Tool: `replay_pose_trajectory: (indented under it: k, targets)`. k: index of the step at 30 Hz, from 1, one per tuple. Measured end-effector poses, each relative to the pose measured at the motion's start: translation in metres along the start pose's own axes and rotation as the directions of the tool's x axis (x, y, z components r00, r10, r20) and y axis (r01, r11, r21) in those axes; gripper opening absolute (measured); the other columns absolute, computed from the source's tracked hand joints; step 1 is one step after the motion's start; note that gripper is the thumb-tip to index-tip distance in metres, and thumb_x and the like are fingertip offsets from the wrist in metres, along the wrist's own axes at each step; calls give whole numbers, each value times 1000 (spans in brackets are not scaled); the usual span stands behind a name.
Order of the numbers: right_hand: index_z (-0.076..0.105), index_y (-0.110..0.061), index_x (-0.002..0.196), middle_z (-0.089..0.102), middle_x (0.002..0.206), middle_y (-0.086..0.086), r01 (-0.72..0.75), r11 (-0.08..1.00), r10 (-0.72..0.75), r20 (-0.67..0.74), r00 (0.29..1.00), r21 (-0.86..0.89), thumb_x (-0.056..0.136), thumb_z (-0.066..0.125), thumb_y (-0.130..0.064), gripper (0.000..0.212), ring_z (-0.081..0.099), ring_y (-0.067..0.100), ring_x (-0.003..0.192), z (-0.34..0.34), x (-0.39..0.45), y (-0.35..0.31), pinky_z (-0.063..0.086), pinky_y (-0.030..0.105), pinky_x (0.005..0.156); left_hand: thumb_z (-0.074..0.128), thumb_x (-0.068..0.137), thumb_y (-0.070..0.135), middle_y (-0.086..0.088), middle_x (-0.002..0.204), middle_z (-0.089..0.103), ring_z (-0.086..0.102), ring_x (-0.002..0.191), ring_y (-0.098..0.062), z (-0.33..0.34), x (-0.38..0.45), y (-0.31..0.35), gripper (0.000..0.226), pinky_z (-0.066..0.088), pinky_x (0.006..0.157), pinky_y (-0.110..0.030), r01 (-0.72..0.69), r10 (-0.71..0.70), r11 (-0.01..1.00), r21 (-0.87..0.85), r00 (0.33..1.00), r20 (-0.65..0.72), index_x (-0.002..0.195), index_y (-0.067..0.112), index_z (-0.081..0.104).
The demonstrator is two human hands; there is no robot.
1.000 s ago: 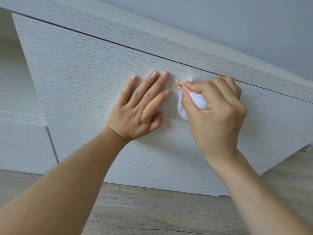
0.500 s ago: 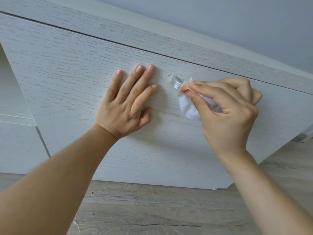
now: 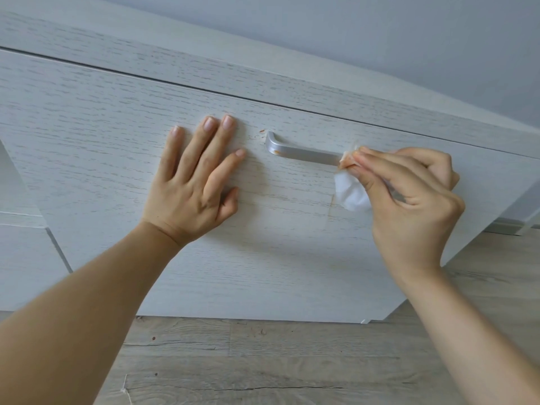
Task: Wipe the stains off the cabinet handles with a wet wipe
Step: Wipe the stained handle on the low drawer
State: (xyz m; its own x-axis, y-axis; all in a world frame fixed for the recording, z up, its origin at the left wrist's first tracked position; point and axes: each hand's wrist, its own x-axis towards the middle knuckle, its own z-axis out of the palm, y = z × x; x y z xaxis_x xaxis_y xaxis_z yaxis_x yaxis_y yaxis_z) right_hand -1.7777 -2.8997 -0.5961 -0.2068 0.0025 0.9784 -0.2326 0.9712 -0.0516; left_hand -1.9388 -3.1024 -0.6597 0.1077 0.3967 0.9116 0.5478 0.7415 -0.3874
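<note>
A silver bar handle (image 3: 304, 153) runs across the white wood-grain cabinet front (image 3: 117, 141). An orange speck sits near the handle's left end, and small orange flecks mark the wood just left of it. My right hand (image 3: 409, 200) pinches a white wet wipe (image 3: 350, 194) against the handle's right part; the wipe's top edge is stained orange. The handle's right end is hidden behind that hand. My left hand (image 3: 195, 182) lies flat on the cabinet front, fingers spread, left of the handle.
A second white cabinet panel (image 3: 23, 258) stands at the left. Grey wood-look floor (image 3: 277, 361) lies below, with a few small specks on it. A plain grey wall (image 3: 380, 39) rises above the cabinet top.
My right hand has slid the wipe rightward along the handle, uncovering most of the silver bar. My left hand stays flat on the panel.
</note>
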Motion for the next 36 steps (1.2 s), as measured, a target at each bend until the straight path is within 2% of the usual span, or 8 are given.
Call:
replay_pose_trajectory:
  k: [7,12,19,23,26,29,32,36]
  targets:
    - [75,-11,88,67,89,-9,121,993,-121,-40,992,0,89,69,-14,7,56,15,81,18,5,-16,40,35,74,40,91,33,-21,146,30,19,143,-32,1,1,1,57,9,118,-46,-7,7,1000,7,1000,-1,141,8,29]
    - [72,-18,93,66,91,-12,123,992,-122,-27,992,41,87,70,-16,6,55,13,82,24,5,-17,41,37,74,44,87,35,-20,144,33,25,138,-33,0,2,-1,59,11,116,-46,-10,10,1000,3,1000,-13,138,7,32]
    - [67,-18,102,64,96,-14,1,999,0,-21,1000,38,88,68,-16,14,52,13,88,7,-2,4,48,41,76,44,88,35,-19,145,32,25,138,-33,0,1,-1,60,11,116,-46,-17,17,1000,5,1000,-12,139,7,31]
    - [64,-12,106,61,91,-18,-157,986,157,4,988,61,87,68,-14,20,55,17,86,0,-9,13,47,28,78,40,90,35,-21,147,30,25,139,-33,1,0,-1,59,12,116,-47,-21,21,1000,12,1000,-15,141,8,28]
    - [66,-12,103,62,88,-11,-246,968,248,-25,968,54,87,67,-16,16,57,19,86,-6,-11,11,45,27,79,41,90,35,-21,147,27,23,140,-32,2,-1,0,59,12,117,-48,-12,12,1000,16,1000,-15,141,9,27]
    - [67,-19,97,63,94,-12,-64,998,61,-94,994,-27,91,65,-17,7,60,24,84,-3,1,-11,40,31,80,43,87,34,-21,146,29,21,141,-33,1,0,0,61,11,117,-47,-6,6,1000,14,1000,-6,141,8,29]
    - [71,-20,95,67,93,-9,172,984,-170,-52,984,37,91,66,-14,9,58,21,81,13,9,-41,41,32,79,45,86,34,-19,146,33,25,138,-34,-1,2,1,60,11,117,-47,-7,7,1000,-10,1000,2,138,6,33]
    - [76,-7,85,69,81,6,249,966,-251,30,968,67,88,67,-7,9,57,25,76,43,9,-59,45,31,75,50,87,30,-16,145,32,31,136,-33,-10,3,-5,58,15,116,-44,-7,9,997,-80,1000,17,137,4,34]
